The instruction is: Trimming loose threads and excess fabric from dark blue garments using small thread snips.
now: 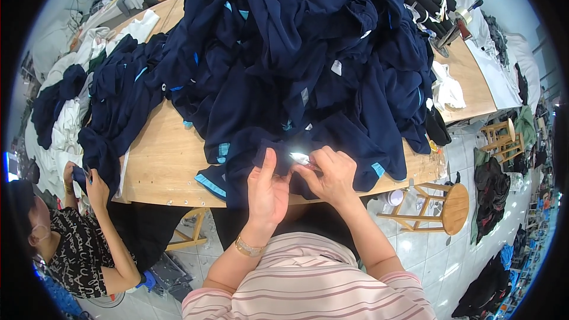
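A large heap of navy garments (pixel 308 29) is piled in front of me, its near edge hanging over the table edge. My left hand (pixel 267 192) has its thumb raised against a fold of a navy garment (pixel 237 169) and grips the cloth, the fingertips partly behind it. Close to its right, my right hand (pixel 332 173) is closed in a pinch. From its fingertips a small white thing (pixel 300 159) points toward the left hand. Bright glare covers this thing, so its kind is unclear. Light blue trim shows on several garment edges.
The wooden table (pixel 157 169) runs left and right under the heap. A co-worker (pixel 77 249) at the left handles navy cloth. Wooden stools (pixel 455 208) stand at right, and white cloth (pixel 447 88) lies on the table's right part. Dark clothes (pixel 492 184) lie at far right.
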`<state>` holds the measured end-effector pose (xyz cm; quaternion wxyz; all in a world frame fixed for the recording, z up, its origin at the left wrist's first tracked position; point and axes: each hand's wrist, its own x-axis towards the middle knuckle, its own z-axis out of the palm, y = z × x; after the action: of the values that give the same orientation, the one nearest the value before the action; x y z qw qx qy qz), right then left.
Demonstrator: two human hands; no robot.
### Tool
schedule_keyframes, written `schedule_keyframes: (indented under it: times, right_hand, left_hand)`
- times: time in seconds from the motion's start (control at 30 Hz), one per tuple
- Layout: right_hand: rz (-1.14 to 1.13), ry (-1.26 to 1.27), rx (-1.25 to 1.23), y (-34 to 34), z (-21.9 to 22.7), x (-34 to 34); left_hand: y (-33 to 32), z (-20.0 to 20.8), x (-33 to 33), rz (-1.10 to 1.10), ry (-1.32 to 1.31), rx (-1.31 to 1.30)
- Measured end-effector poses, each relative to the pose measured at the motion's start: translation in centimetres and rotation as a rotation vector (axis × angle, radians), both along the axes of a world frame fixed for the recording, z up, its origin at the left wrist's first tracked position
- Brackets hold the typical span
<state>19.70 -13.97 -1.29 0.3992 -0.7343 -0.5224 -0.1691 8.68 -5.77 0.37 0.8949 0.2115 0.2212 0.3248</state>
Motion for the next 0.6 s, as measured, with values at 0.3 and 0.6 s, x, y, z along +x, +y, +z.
schedule_keyframes:
  times: [0.3, 0.6]
  right_hand:
    - [-0.01, 0.045, 0.03, -0.25, -0.51, 0.08]
    - [-0.002, -0.023, 0.006, 0.02, 0.07, -0.02]
  left_hand:
    - [0.01, 0.07, 0.06, 0.022, 0.014, -0.011]
    - [-0.31, 0.16, 0.11, 0.004, 0.006, 0.033]
